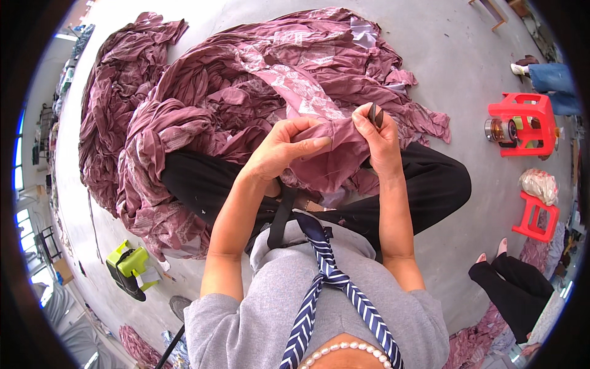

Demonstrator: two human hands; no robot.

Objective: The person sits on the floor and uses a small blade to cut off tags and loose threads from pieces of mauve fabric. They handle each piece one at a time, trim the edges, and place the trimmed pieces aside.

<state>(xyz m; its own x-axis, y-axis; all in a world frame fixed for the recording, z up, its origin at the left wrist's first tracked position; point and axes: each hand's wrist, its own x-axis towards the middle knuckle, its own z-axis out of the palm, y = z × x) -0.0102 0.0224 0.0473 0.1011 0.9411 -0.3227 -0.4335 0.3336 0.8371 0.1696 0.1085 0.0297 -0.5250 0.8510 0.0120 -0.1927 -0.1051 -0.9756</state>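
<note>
Pinching mauve cloth (327, 161) w/ both hands, just above the lap, b/w the bent knees. Gripping its left part w/ left hand (279, 147), nearly closed, thumb laid along the top, fingers curled in behind. Gripping its right end, at the far edge, w/ right hand (381, 140), thumb pressed to curled fingers; also holding there a small dark tool (375, 115), sticking up by the fingers, exact kind too small to tell.

Coloured dusty mauve, matte, v. creased; plain in the held part, w/ a faint seam-like line nr the middle. Sagging in a rounded fold toward the lap. Showing just beyond, a pale floral band (301, 92), leading far & left into a big heap (206, 92) of similar fabric, crumpled & twisted, w/ whitish print here & there. Can't tell exactly where held part meets the rest.

Sitting on grey floor (467, 203) in black trousers (433, 178), legs spread to both sides. Seen off right: red stool (539, 101), plus pale plastic bag (539, 186) nearer. Seen nr left: lime-green plastic item (127, 263), w/ black strap.
</note>
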